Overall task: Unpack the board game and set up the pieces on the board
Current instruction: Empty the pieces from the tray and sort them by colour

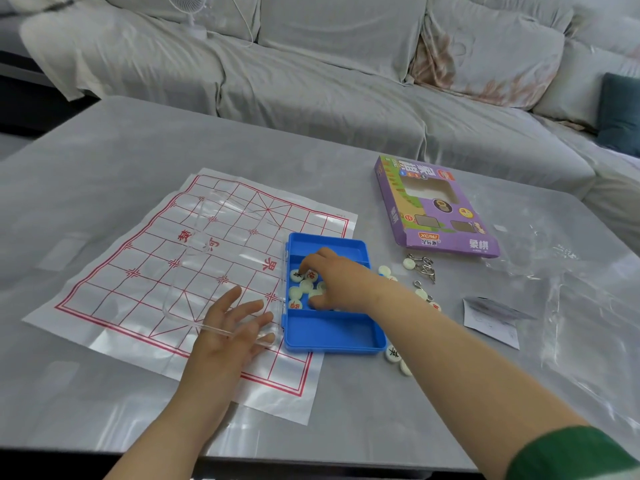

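A white plastic sheet board [145,265] with a red grid lies spread on the grey table. A blue tray [332,336] sits on the board's right edge, its clear lid [221,244] swung open over the board. Several round white pieces [302,289] lie in the tray's middle compartment. My right hand [334,280] reaches into that compartment, fingers curled over the pieces. My left hand [230,327] lies flat with spread fingers on the lid's near edge. More pieces [393,353] lie loose on the table right of the tray.
A purple game box [436,206] lies flat at the back right. Metal ring puzzles [420,266] and a folded leaflet [491,320] lie right of the tray. Clear plastic wrap [571,306] covers the table's right side. A grey sofa stands behind.
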A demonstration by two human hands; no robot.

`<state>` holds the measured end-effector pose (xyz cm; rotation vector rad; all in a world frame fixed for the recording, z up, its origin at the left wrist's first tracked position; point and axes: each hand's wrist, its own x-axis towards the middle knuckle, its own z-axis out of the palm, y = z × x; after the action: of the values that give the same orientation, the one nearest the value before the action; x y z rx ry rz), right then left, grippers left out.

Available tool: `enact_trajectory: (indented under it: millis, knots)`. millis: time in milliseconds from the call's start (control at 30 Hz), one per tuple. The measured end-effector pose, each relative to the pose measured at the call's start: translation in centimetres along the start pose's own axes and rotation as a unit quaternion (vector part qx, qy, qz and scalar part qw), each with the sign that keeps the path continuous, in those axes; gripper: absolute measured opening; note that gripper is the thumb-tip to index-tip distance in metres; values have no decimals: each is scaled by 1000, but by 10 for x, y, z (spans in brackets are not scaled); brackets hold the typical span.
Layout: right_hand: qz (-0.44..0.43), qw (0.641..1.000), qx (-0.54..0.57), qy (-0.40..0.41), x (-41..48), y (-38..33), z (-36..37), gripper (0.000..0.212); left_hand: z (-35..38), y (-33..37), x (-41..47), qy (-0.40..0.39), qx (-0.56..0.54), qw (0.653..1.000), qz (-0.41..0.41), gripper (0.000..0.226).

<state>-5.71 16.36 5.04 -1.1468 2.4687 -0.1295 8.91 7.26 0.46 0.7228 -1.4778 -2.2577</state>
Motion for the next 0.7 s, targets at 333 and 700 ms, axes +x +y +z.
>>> enact_trajectory:
  millis: [333, 700]
  knots:
    - [24, 998, -52, 23, -1, 6, 3, 30, 0, 3, -4, -9, 14, 1000, 5, 35]
    - [-7, 1000, -24, -15, 0, 7, -1, 35, 1, 4, -5, -11, 39, 999, 1, 35]
